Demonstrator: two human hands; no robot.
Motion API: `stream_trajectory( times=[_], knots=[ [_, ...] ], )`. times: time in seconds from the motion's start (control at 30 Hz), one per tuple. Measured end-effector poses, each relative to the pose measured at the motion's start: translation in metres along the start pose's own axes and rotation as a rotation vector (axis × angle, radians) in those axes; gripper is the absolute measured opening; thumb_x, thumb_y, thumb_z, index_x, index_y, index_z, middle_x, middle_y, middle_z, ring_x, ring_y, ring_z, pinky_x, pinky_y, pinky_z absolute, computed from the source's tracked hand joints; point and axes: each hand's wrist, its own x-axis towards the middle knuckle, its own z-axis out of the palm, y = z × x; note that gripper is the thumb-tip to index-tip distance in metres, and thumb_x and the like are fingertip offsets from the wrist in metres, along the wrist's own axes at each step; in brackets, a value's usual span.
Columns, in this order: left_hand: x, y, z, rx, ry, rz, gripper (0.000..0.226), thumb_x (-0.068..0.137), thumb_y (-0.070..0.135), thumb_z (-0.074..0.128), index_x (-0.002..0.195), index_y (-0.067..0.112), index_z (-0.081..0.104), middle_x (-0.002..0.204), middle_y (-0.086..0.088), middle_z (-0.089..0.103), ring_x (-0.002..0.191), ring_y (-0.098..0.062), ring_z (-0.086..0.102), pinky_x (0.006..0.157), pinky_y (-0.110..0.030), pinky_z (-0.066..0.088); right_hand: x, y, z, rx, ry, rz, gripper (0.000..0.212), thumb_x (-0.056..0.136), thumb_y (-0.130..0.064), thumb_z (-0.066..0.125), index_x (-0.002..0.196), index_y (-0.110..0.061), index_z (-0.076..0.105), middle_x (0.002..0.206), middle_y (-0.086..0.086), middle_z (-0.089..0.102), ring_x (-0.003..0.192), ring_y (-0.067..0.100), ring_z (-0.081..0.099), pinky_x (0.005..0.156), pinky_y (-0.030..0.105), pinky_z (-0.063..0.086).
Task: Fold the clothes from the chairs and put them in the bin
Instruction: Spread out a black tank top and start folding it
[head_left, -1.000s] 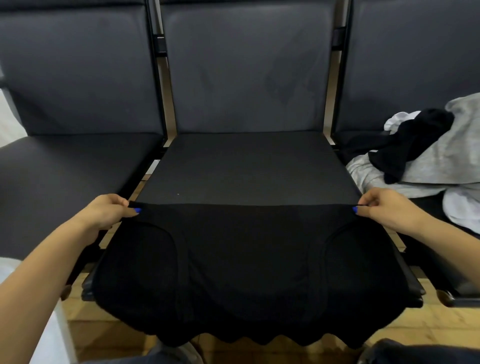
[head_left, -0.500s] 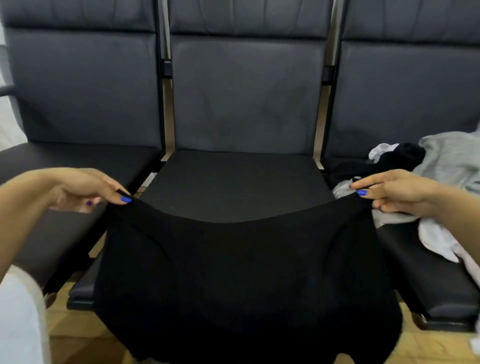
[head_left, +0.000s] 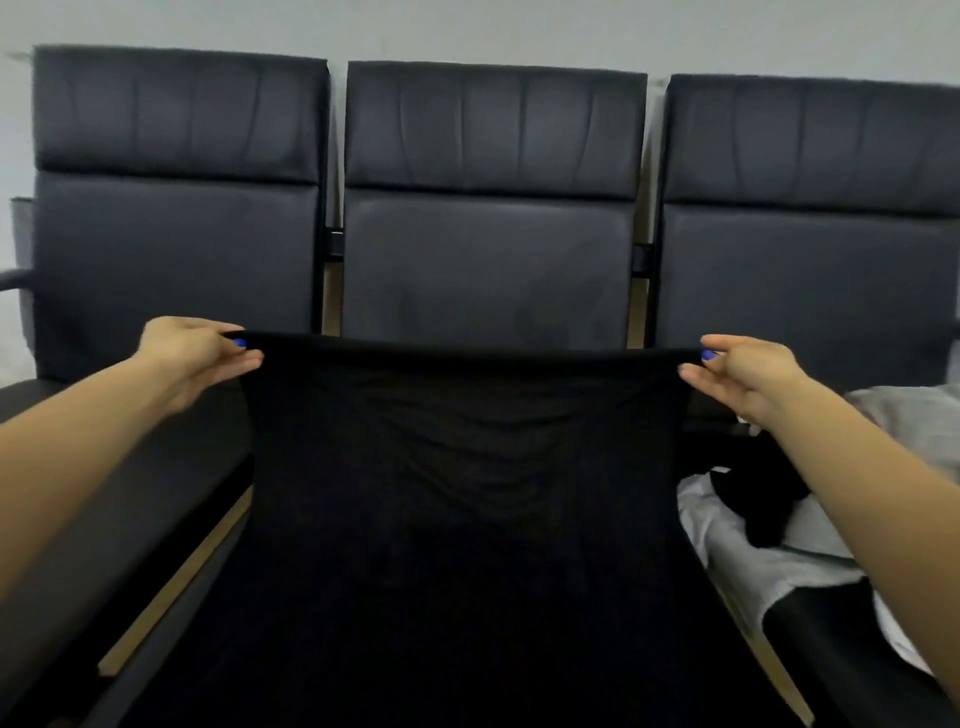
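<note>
the black garment (head_left: 467, 519) runs off the bottom edge, so its lower hem and full shape cannot be told, and it covers the whole seat of the middle chair (head_left: 493, 260). the pile of grey and black clothes (head_left: 883, 426) on the right chair is cut by the right edge and partly hidden behind the right forearm, so single pieces cannot be told apart. both forearms leave the picture at its lower corners, and no bin shows.

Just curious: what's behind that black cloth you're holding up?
Above the black cloth, pinched by the left hand and right hand, the middle chair's backrest shows. Its seat is covered, so anything there is hidden.
</note>
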Motion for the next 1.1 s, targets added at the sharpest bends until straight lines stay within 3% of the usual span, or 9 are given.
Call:
stream_trajectory(
  times=[0.07, 0.17, 0.33, 0.4, 0.57, 0.63, 0.77, 0.9, 1.1],
  knots=[
    [0.002, -0.007, 0.006, -0.028, 0.025, 0.025, 0.024, 0.092, -0.016, 0.043, 0.08, 0.001, 0.056, 0.086, -0.017, 0.057, 0.073, -0.023, 0.064, 0.074, -0.028, 0.059, 0.003, 0.006, 0.003, 0.042, 0.009, -0.022, 0.045, 0.09, 0.023, 0.03, 0.119, 0.0, 0.056, 0.119, 0.019, 0.044, 0.08, 0.027, 0.06, 0.046, 0.022, 0.055],
    [0.002, -0.025, 0.006, -0.078, 0.033, 0.038, 0.025, 0.089, -0.017, 0.043, 0.077, 0.0, 0.057, 0.084, -0.017, 0.057, 0.077, -0.025, 0.063, 0.063, -0.024, 0.059, -0.002, 0.017, -0.001, 0.062, -0.011, -0.032, 0.043, 0.089, 0.024, 0.032, 0.113, -0.002, 0.057, 0.11, 0.017, 0.048, 0.078, 0.026, 0.06, 0.05, 0.023, 0.057],
    [-0.013, -0.06, -0.015, -0.167, 0.061, 0.017, 0.029, 0.087, -0.02, 0.041, 0.074, 0.001, 0.055, 0.082, -0.015, 0.06, 0.082, -0.025, 0.063, 0.084, -0.034, 0.052, -0.036, 0.044, -0.027, 0.02, -0.088, 0.035, 0.032, 0.093, 0.017, 0.033, 0.103, -0.003, 0.056, 0.105, 0.014, 0.051, 0.08, 0.028, 0.062, 0.055, 0.028, 0.059],
    [-0.028, -0.076, -0.026, -0.213, 0.075, -0.002, 0.027, 0.087, -0.019, 0.042, 0.074, 0.002, 0.055, 0.076, -0.012, 0.063, 0.078, -0.021, 0.064, 0.078, -0.033, 0.054, -0.055, 0.057, -0.041, 0.014, -0.074, 0.095, 0.033, 0.094, 0.017, 0.031, 0.093, -0.005, 0.056, 0.098, 0.013, 0.052, 0.078, 0.028, 0.061, 0.048, 0.025, 0.057],
    [-0.065, -0.126, -0.061, -0.213, 0.088, -0.049, 0.023, 0.083, -0.015, 0.047, 0.076, 0.004, 0.058, 0.072, -0.008, 0.066, 0.065, -0.016, 0.069, 0.069, -0.025, 0.059, -0.099, 0.084, -0.077, -0.103, -0.057, 0.118, 0.03, 0.093, 0.016, 0.032, 0.101, -0.001, 0.055, 0.085, 0.015, 0.056, 0.068, 0.027, 0.064, 0.047, 0.023, 0.056],
    [-0.074, -0.139, -0.074, -0.212, 0.051, -0.08, 0.019, 0.082, -0.01, 0.049, 0.081, 0.005, 0.06, 0.081, -0.011, 0.068, 0.064, -0.015, 0.071, 0.065, -0.022, 0.059, -0.11, 0.094, -0.088, -0.118, -0.054, 0.123, 0.03, 0.094, 0.015, 0.032, 0.094, -0.002, 0.057, 0.085, 0.017, 0.057, 0.063, 0.026, 0.065, 0.047, 0.022, 0.056],
    [-0.099, -0.143, -0.079, -0.179, 0.008, -0.022, 0.025, 0.086, -0.012, 0.046, 0.076, 0.008, 0.058, 0.084, -0.009, 0.064, 0.063, -0.012, 0.071, 0.07, -0.022, 0.059, -0.124, 0.1, -0.102, -0.198, -0.087, 0.076, 0.035, 0.093, 0.016, 0.031, 0.085, -0.005, 0.057, 0.086, 0.017, 0.055, 0.049, 0.02, 0.065, 0.044, 0.023, 0.054],
    [-0.125, -0.144, -0.079, -0.109, -0.009, 0.082, 0.032, 0.087, -0.017, 0.044, 0.071, 0.006, 0.058, 0.068, 0.001, 0.068, 0.061, -0.01, 0.069, 0.071, -0.02, 0.058, -0.13, 0.101, -0.109, -0.256, -0.12, 0.062, 0.036, 0.092, 0.017, 0.03, 0.084, -0.005, 0.058, 0.09, 0.015, 0.052, 0.064, 0.032, 0.06, 0.045, 0.025, 0.056],
    [-0.126, -0.137, -0.081, -0.126, -0.012, 0.12, 0.031, 0.087, -0.017, 0.045, 0.072, 0.007, 0.058, 0.073, -0.002, 0.068, 0.066, -0.012, 0.07, 0.073, -0.022, 0.059, -0.132, 0.093, -0.116, -0.207, -0.132, -0.003, 0.03, 0.093, 0.014, 0.038, 0.087, -0.005, 0.06, 0.081, 0.019, 0.058, 0.048, 0.018, 0.066, 0.051, 0.026, 0.058]
  ],
)
